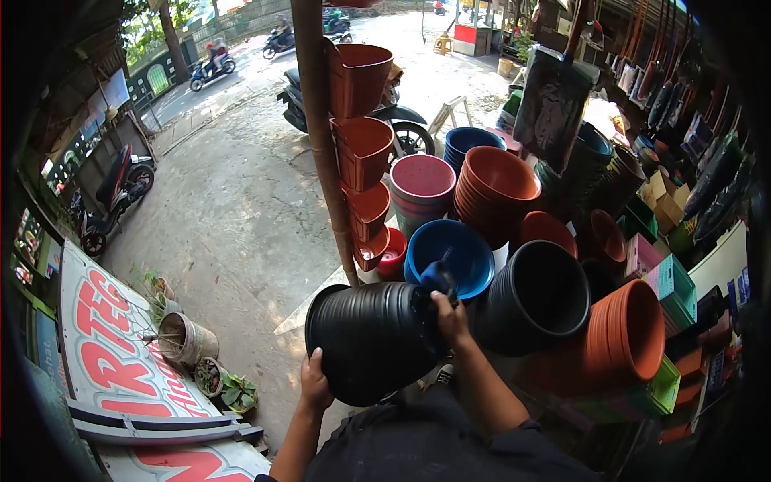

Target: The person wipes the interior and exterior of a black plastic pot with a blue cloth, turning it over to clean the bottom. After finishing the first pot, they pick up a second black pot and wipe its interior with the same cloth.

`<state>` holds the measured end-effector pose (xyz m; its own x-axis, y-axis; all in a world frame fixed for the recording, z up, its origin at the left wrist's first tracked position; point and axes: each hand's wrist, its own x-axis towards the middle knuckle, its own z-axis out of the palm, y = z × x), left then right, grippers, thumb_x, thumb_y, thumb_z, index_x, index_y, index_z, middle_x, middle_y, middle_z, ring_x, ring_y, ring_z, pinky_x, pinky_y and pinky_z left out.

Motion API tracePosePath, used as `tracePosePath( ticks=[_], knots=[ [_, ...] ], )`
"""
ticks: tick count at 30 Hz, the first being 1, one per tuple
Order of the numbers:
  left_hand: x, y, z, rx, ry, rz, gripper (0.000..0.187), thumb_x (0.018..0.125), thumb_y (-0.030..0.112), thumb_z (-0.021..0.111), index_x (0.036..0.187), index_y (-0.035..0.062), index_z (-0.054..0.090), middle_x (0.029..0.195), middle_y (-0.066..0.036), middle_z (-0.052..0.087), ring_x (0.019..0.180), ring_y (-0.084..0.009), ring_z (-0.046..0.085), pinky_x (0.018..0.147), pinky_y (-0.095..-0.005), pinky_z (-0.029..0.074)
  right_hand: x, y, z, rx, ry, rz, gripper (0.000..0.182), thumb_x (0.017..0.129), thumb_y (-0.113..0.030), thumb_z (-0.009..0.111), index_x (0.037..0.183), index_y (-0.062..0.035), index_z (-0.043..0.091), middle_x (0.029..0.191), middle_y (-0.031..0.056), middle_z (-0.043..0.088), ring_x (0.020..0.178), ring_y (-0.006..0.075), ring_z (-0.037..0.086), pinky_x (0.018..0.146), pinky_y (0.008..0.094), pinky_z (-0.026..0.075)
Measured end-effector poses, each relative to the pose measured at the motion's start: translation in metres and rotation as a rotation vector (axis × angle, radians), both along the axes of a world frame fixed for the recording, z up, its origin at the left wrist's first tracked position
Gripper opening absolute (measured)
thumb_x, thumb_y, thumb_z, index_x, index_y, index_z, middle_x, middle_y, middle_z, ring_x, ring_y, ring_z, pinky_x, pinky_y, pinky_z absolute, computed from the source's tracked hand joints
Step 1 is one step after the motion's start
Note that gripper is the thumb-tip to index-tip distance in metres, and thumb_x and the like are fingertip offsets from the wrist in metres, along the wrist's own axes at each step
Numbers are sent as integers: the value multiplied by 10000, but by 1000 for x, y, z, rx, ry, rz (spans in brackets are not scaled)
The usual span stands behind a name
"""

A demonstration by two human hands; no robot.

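Note:
A black plastic plant pot [369,337], ribbed near its rim and perhaps several nested together, lies tilted on its side in front of my body. My left hand [316,381] grips its lower left edge, thumb up along the wall. At the pot's other end my right hand [451,317] is closed around a dark blue bunched cloth [438,279], pressed close to the black surface. Just beyond the cloth stands a blue tub [451,255]. A stack of large black pots [540,293] is to the right of my right forearm.
A wooden post [316,120] carries orange hanging planters [363,149]. Stacked orange pots [494,189] and pink-topped pots [422,177] stand ahead; more orange pots [622,333] are at right. A lettered sign [120,337] and potted plants [189,337] line the left. Motorbikes [120,193] stand beyond.

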<state>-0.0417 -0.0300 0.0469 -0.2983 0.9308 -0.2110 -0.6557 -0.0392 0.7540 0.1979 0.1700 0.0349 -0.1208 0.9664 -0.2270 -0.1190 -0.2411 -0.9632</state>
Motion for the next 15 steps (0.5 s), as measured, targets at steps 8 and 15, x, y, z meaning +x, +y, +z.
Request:
tracePosePath(
  ticks=[8,15],
  knots=[
    [2,6,-12,-25,-12,92,436,1064,256,363,1312,-85,472,1251,-204,612,1102,-281,644,978,-375,523,31,-57,-1,388,-172,360,292,926,-232,576,1071,9,655,1006,117,703,945,246,684,864,335,524],
    [-1,21,-4,34,0,32,476,1057,294,400,1330,-90,468,1267,-220,606,1103,-303,653,967,-400,538,88,-83,72,-251,797,-71,219,885,-139,613,1072,-43,670,991,79,691,911,176,679,868,335,558]
  ],
)
